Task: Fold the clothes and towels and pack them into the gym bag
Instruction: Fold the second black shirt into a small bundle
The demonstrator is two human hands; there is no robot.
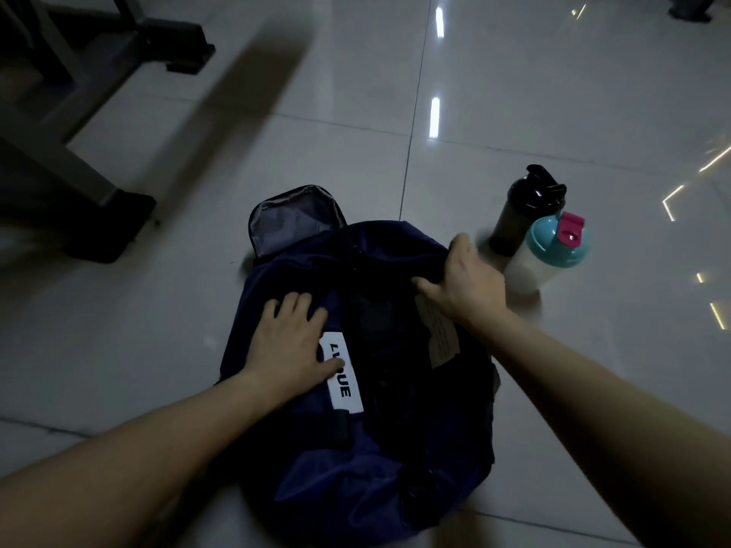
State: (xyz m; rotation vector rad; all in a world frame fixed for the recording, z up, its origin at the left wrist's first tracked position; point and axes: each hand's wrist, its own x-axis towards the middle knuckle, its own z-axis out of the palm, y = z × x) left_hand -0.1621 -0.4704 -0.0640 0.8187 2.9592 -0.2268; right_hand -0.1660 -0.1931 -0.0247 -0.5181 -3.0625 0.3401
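Left hand point(290, 342) is flat, fingers spread, pressing on the navy gym bag point(316, 448), thumb on its white label point(343, 383). Right hand point(464, 278) has its fingers curled over the bag's far right edge, gripping fabric. On my feed the bag lies on the glossy tile floor point(553, 92) with its end flap point(294, 223) open. A black shaker point(522, 211) and a teal-lidded shaker point(553, 251) stand just right of it, and a dark gym frame point(79, 112) is off to the left.

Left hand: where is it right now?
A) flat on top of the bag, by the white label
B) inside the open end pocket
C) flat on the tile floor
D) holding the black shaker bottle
A: the left hand lies with fingers spread on the navy gym bag, its thumb overlapping the white label; it holds no bottle and is off the floor.
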